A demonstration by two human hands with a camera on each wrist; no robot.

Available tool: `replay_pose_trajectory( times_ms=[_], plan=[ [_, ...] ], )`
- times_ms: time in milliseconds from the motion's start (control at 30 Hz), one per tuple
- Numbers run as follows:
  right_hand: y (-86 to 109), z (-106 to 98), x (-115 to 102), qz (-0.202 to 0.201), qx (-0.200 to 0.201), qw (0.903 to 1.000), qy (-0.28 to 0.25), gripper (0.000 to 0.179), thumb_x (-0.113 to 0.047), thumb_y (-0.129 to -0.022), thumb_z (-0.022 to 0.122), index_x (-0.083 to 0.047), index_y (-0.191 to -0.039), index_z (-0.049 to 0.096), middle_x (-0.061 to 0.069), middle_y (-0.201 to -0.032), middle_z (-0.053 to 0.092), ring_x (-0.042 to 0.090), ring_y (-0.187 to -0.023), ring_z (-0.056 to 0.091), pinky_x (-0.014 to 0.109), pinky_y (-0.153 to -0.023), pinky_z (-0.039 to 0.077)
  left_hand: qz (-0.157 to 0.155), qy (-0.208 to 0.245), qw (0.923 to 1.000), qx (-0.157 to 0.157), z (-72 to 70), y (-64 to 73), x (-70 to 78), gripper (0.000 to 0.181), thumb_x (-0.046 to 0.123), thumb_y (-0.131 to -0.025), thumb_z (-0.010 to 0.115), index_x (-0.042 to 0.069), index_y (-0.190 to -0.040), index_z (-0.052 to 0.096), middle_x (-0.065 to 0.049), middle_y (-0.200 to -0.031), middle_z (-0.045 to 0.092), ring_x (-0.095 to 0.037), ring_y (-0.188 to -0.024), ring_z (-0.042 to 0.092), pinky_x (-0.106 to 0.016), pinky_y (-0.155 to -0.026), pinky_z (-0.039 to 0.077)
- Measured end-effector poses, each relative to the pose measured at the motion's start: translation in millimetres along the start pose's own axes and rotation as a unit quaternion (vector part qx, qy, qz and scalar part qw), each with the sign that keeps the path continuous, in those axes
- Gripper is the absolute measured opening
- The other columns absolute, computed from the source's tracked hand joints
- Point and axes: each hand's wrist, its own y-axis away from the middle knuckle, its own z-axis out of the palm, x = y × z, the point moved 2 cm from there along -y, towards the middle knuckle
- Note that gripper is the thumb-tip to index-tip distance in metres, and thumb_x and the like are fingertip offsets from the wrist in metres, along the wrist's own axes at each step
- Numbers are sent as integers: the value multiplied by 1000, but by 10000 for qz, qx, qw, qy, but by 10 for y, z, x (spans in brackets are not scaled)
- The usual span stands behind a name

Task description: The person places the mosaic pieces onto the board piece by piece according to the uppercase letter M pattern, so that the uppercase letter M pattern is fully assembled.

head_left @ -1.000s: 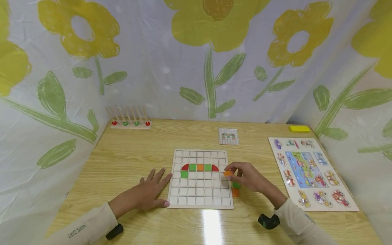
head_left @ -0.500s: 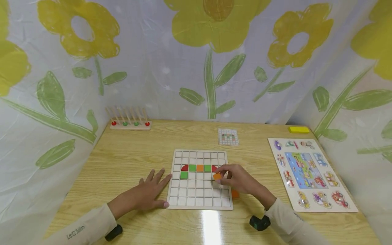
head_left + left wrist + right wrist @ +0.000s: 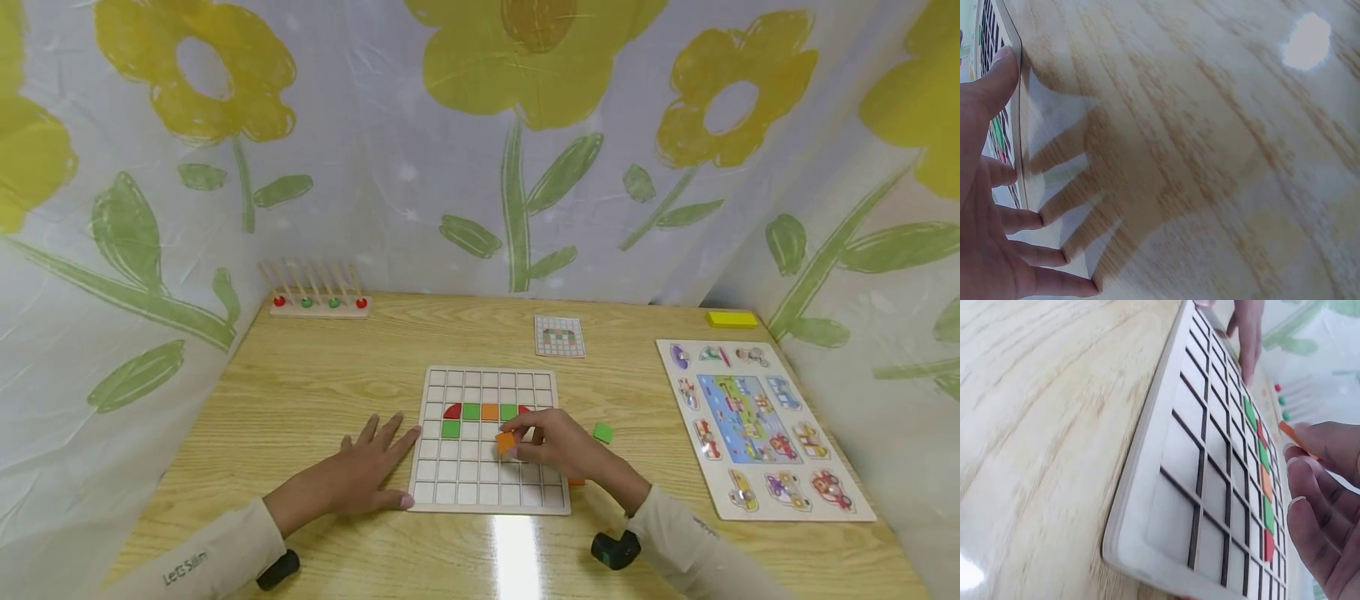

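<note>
My right hand (image 3: pixel 551 437) pinches a square orange tile (image 3: pixel 505 442) between thumb and fingers. In the right wrist view that held tile (image 3: pixel 1295 439) is seen nearly edge-on above the board. The white gridded board (image 3: pixel 490 379) lies flat on the table. Across one row run a red rounded tile (image 3: pixel 452 411), a green tile (image 3: pixel 471 411), an orange one (image 3: pixel 490 412), another green one (image 3: pixel 508 412) and a second red tile (image 3: pixel 524 409), partly hidden by my fingers. Below the left red tile sits a green square (image 3: pixel 451 429). My left hand (image 3: pixel 371 467) spreads its fingers, thumb and forefinger at the board's left edge.
Right of the board lie a loose green tile (image 3: pixel 603 432) and an orange tile (image 3: pixel 576 482), partly hidden. A pattern card (image 3: pixel 559 336) lies behind. Farther out are a picture puzzle (image 3: pixel 757 425), a yellow block (image 3: pixel 732 319) and a peg rack (image 3: pixel 320 307).
My right hand has carried the orange tile leftward from the board's right edge to over its middle. The loose green tile shows to the right of my wrist. The left hand stays put.
</note>
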Motion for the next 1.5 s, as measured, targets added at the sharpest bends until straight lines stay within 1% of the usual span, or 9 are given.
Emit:
replay_pose_trajectory(
  times_ms=[67, 233, 400, 500, 833, 900, 1133, 1333, 1500],
  plan=[
    [-26, 25, -13, -44, 14, 10000, -7, 29, -13, -93, 72, -10, -122, 71, -1, -98, 67, 6, -62, 54, 19, -55, 43, 3, -6, 10000, 4, 1, -2, -2, 95, 62, -91, 62, 11, -161, 23, -28, -164, 16, -63, -144, 16, -83, -96, 29],
    [-87, 95, -43, -179, -18, 9997, -156, 28, -10, -93, 72, -6, -121, 72, 1, -97, 69, 5, -60, 52, 18, -56, 43, -12, -24, 10000, -10, 6, -11, -5, 95, 63, -91, 62, 11, -161, 23, -27, -164, 15, -62, -145, 16, -83, -97, 29],
    [-140, 173, -75, -233, -78, 9995, -202, 31, -7, -93, 71, -4, -123, 71, 3, -98, 71, 1, -55, 45, 17, -55, 41, -19, -2, 10000, -41, 15, -15, -8, 96, 64, -91, 60, 12, -161, 22, -27, -165, 14, -62, -145, 15, -83, -97, 28],
    [-167, 208, -89, -245, -98, 9995, -176, 31, -8, -92, 72, -3, -123, 71, 3, -97, 72, 0, -54, 42, 16, -56, 41, -18, 0, 10000, -51, 21, -18, -7, 96, 65, -90, 60, 13, -161, 21, -27, -165, 14, -62, -145, 15, -83, -98, 28],
    [-232, 285, -124, -102, -171, 9995, -256, 32, -3, -91, 69, -3, -123, 71, 1, -93, 70, 1, -56, 47, 16, -56, 42, -16, -27, 10000, -21, 30, -29, -7, 95, 65, -91, 59, 13, -161, 22, -27, -165, 14, -61, -145, 15, -82, -98, 29],
    [-242, 297, -129, -88, -178, 9995, -253, 32, -3, -92, 69, -4, -123, 71, 1, -93, 69, 1, -55, 46, 16, -54, 41, -23, -36, 10000, -13, 30, -29, -9, 95, 65, -91, 59, 13, -161, 22, -27, -165, 14, -61, -145, 15, -82, -98, 29],
    [-313, 348, -152, 12, -87, 9997, -216, 32, -4, -91, 69, -4, -123, 71, 0, -92, 67, 1, -54, 46, 16, -52, 40, -24, -72, 10000, 27, 28, -22, -17, 95, 65, -91, 59, 13, -161, 22, -27, -165, 14, -62, -145, 16, -82, -98, 29],
    [-401, 414, -182, 156, 49, 9998, -75, 29, -9, -89, 74, -7, -119, 74, -4, -90, 67, 4, -54, 46, 18, -53, 41, -48, -63, 10000, -9, 24, -17, -24, 95, 66, -91, 59, 13, -161, 23, -27, -165, 15, -61, -145, 16, -82, -97, 30],
    [-473, 496, -201, 282, 57, 9995, -89, 25, -6, -88, 73, -8, -114, 75, -6, -85, 64, 4, -57, 45, 18, -54, 39, -39, -55, 10000, 1, 26, -12, -30, 95, 66, -90, 59, 13, -161, 23, -27, -165, 15, -62, -145, 17, -82, -96, 30]
  ],
)
